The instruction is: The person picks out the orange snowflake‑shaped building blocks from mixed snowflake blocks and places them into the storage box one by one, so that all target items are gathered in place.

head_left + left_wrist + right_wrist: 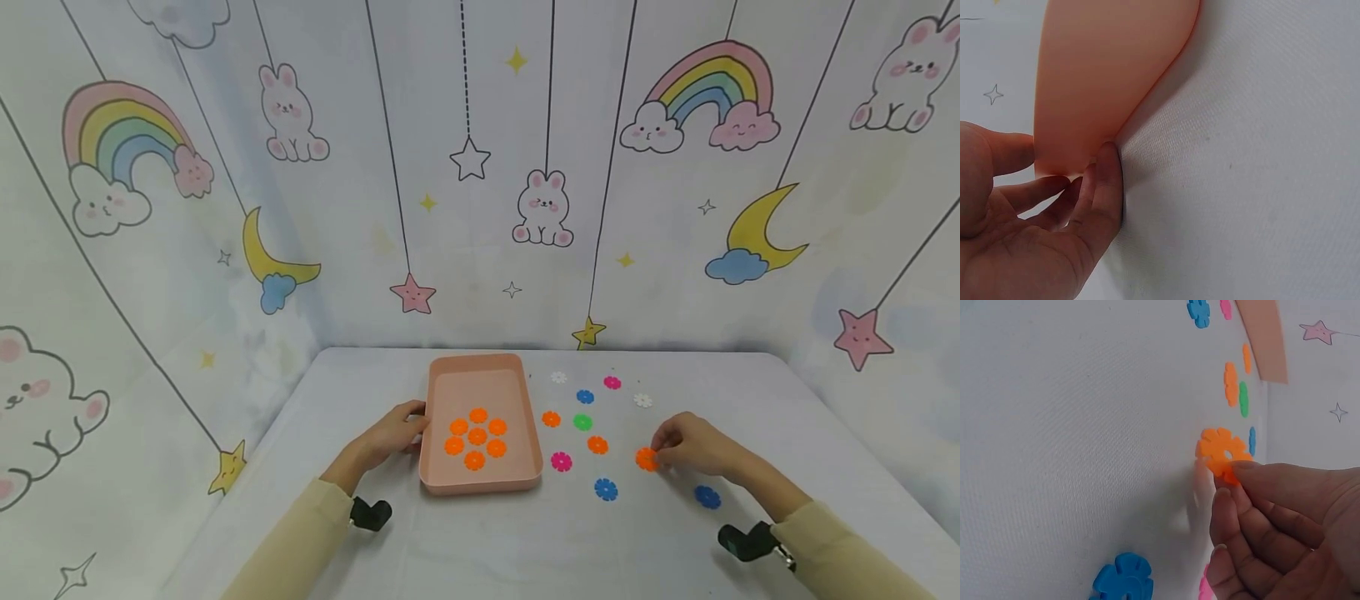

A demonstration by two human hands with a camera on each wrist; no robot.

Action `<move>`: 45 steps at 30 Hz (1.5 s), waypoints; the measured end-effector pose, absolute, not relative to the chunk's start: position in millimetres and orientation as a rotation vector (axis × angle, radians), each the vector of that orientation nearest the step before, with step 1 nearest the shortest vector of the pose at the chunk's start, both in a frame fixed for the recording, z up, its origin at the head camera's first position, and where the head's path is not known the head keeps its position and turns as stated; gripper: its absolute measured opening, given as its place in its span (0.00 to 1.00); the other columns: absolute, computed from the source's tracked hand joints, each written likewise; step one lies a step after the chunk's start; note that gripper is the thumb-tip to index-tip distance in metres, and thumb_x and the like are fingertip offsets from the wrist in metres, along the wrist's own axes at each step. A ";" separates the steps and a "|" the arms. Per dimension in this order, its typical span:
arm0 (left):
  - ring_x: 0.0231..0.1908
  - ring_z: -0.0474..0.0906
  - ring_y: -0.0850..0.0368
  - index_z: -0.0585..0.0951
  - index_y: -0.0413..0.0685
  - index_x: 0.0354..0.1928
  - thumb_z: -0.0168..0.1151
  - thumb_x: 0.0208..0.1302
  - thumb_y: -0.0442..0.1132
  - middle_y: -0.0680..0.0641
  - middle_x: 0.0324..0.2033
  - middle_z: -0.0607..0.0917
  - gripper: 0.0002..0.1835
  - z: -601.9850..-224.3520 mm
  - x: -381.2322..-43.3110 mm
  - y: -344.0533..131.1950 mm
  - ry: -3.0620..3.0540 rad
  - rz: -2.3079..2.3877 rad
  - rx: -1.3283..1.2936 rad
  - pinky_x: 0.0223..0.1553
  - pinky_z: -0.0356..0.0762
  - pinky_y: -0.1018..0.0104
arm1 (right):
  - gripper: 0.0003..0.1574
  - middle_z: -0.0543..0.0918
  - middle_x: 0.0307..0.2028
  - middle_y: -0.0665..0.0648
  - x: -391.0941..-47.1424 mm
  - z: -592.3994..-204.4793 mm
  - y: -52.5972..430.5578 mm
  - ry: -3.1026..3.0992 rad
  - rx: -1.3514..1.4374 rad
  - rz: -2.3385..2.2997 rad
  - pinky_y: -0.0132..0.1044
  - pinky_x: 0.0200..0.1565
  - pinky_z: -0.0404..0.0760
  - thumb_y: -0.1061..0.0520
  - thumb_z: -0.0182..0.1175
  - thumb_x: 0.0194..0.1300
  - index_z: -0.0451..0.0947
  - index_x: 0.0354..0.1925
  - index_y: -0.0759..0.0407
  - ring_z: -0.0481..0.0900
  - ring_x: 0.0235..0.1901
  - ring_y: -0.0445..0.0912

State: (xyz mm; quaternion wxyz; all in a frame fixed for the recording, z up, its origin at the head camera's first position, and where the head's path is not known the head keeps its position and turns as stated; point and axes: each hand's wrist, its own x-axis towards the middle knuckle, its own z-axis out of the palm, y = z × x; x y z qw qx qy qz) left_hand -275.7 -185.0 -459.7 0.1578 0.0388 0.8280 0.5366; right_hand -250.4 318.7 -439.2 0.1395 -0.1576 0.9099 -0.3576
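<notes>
An orange flower-shaped plastic disc is pinched between the thumb and fingertips of my right hand. In the right wrist view the notched disc stands tilted close over the white table, its lower edge hidden by the thumb. My left hand holds the left side of a peach-coloured tray; the left wrist view has the thumb at the rim and the fingers against the outer wall. Inside the tray, several orange discs form a ring around one in the middle.
Loose discs lie right of the tray: orange, green, pink, white and blue. Another blue disc lies just below the right hand. A patterned cloth hangs behind the table.
</notes>
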 end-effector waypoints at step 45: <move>0.58 0.77 0.45 0.67 0.38 0.73 0.47 0.80 0.40 0.36 0.70 0.69 0.25 -460.9 -277.4 -185.9 2.377 1.493 0.110 0.55 0.83 0.51 | 0.06 0.84 0.34 0.54 -276.8 -422.6 249.0 2.697 -0.386 -1.120 0.38 0.42 0.85 0.60 0.68 0.66 0.85 0.41 0.62 0.81 0.38 0.51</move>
